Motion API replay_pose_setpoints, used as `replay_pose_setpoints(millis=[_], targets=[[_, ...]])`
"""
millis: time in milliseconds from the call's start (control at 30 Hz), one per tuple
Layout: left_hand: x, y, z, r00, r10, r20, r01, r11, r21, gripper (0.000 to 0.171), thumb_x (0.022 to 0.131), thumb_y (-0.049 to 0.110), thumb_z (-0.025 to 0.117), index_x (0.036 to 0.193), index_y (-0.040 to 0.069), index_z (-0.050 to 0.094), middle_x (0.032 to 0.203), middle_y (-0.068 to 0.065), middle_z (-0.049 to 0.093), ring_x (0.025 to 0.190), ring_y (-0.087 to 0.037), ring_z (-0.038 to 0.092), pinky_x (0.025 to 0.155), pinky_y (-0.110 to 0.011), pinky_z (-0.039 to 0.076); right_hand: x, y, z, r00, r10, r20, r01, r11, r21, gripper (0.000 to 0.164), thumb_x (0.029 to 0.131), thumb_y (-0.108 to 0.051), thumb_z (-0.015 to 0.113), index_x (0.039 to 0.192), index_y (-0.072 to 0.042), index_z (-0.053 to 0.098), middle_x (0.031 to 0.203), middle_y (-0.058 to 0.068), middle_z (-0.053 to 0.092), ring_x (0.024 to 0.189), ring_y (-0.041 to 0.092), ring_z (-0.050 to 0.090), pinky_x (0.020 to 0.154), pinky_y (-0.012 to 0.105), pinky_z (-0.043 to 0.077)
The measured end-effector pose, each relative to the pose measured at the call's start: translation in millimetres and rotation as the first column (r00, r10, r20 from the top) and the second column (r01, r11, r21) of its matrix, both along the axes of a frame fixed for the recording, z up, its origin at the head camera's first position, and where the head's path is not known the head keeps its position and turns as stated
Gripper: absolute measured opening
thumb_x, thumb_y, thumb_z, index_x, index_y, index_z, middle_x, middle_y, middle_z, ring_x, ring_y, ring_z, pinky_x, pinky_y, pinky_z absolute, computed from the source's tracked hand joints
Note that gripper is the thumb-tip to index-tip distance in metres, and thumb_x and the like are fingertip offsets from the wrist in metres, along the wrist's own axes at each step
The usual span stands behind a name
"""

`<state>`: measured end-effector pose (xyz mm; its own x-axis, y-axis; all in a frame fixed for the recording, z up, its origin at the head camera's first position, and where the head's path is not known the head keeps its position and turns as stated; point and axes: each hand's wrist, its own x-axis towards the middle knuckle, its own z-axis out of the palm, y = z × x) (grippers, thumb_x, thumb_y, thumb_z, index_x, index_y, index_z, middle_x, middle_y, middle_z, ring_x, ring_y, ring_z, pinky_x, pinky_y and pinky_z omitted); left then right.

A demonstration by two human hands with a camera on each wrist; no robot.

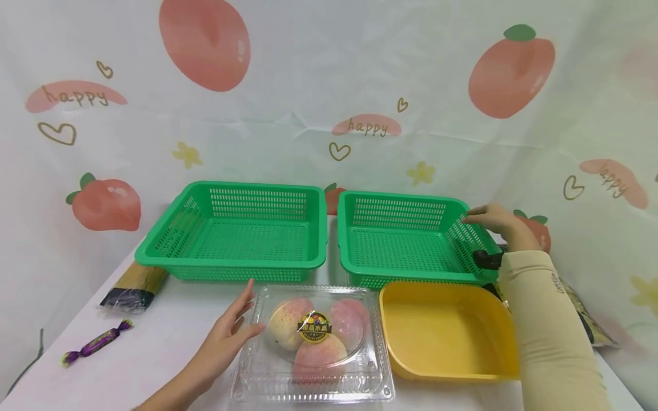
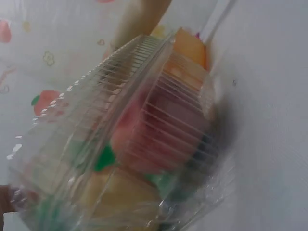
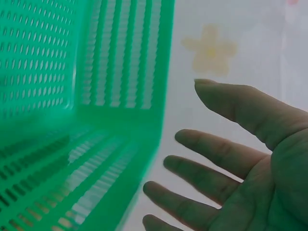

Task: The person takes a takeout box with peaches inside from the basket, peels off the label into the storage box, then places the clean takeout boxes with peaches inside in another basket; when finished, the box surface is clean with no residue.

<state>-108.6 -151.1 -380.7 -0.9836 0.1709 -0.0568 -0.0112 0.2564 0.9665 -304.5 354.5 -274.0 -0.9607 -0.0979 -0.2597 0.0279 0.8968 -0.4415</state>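
Observation:
In the head view my left hand (image 1: 223,342) is at the left side of a clear plastic fruit box (image 1: 257,365), its fingers extended along the edge; firm contact is hard to tell. Inside the box lie three peaches (image 1: 321,359), under a round black and gold label (image 1: 314,327). The box also fills much of the left wrist view, with a blurred peach (image 2: 159,130) behind its ribbed wall. At the right rim of the right green basket (image 1: 401,275) is my right hand (image 1: 496,220). The right wrist view shows that hand (image 3: 240,183) with fingers spread, nothing in it.
A left green basket (image 1: 231,264) stands at the back. A yellow basin (image 1: 442,342) sits right of the fruit box, below my right forearm. On the left lie a brown packet (image 1: 136,285) and a purple wrapped candy (image 1: 97,343). Another packet (image 1: 586,319) is partly hidden at right.

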Motion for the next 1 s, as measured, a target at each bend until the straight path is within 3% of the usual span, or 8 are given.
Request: replay_pose_setpoints(millis=[233,467,567,700,833,1000], targets=[[-16.7,11,-7.2,0.997,0.050,0.064,-0.057,0.990,0.125,0.066,0.094,0.021,0.052,0.150,0.021,0.017,0.158,-0.011,0.002,0.144,-0.038,0.000,0.113,-0.059,0.006,2.7,-42,12.0,0.997,0.072,-0.036,-0.072,0.997,0.013,0.066,0.094,-0.036,0.051,0.141,0.007,0.032,0.144,0.038,0.020,0.129,0.056,0.021,0.100,0.067,0.029],[-18.8,16,-13.2,0.998,0.053,0.042,-0.061,0.975,0.214,0.059,0.095,0.017,0.049,0.148,0.020,0.023,0.157,-0.012,0.006,0.141,-0.038,0.018,0.112,-0.060,0.014,8.3,-77,16.4,0.975,0.193,-0.111,-0.188,0.981,0.056,0.059,0.092,-0.029,0.057,0.136,0.007,0.040,0.141,0.034,0.033,0.128,0.051,0.030,0.101,0.062,0.033],[-18.9,17,-15.0,0.998,0.046,0.032,-0.052,0.973,0.225,0.058,0.095,0.017,0.049,0.147,0.020,0.023,0.157,-0.011,0.007,0.141,-0.037,0.018,0.112,-0.060,0.015,10.9,-89,15.1,0.962,0.239,-0.130,-0.233,0.971,0.059,0.056,0.092,-0.026,0.057,0.135,0.006,0.043,0.138,0.033,0.038,0.124,0.049,0.040,0.097,0.059,0.039],[-19.6,17,-16.9,0.998,0.049,0.032,-0.055,0.971,0.231,0.057,0.096,0.017,0.048,0.147,0.021,0.024,0.157,-0.010,0.008,0.142,-0.037,0.018,0.112,-0.060,0.014,13.8,-107,12.0,0.952,0.279,-0.124,-0.279,0.960,0.018,0.055,0.092,-0.024,0.058,0.136,0.003,0.043,0.140,0.029,0.039,0.124,0.046,0.043,0.096,0.055,0.043],[-20.2,18,-18.5,0.998,0.052,0.025,-0.057,0.970,0.237,0.057,0.096,0.016,0.048,0.147,0.020,0.024,0.157,-0.009,0.009,0.142,-0.036,0.019,0.112,-0.059,0.014,18.4,-126,9.2,0.932,0.339,-0.126,-0.344,0.939,-0.021,0.054,0.091,-0.023,0.060,0.136,0.002,0.044,0.141,0.026,0.041,0.126,0.044,0.042,0.097,0.053,0.043],[-19.8,18,-18.8,0.998,0.059,0.022,-0.062,0.968,0.244,0.057,0.095,0.015,0.049,0.147,0.018,0.024,0.157,-0.010,0.009,0.141,-0.037,0.019,0.113,-0.058,0.015,30.4,-155,6.0,0.890,0.442,-0.112,-0.451,0.890,-0.074,0.051,0.089,-0.023,0.063,0.133,-0.001,0.049,0.138,0.021,0.047,0.125,0.039,0.046,0.097,0.049,0.046]])
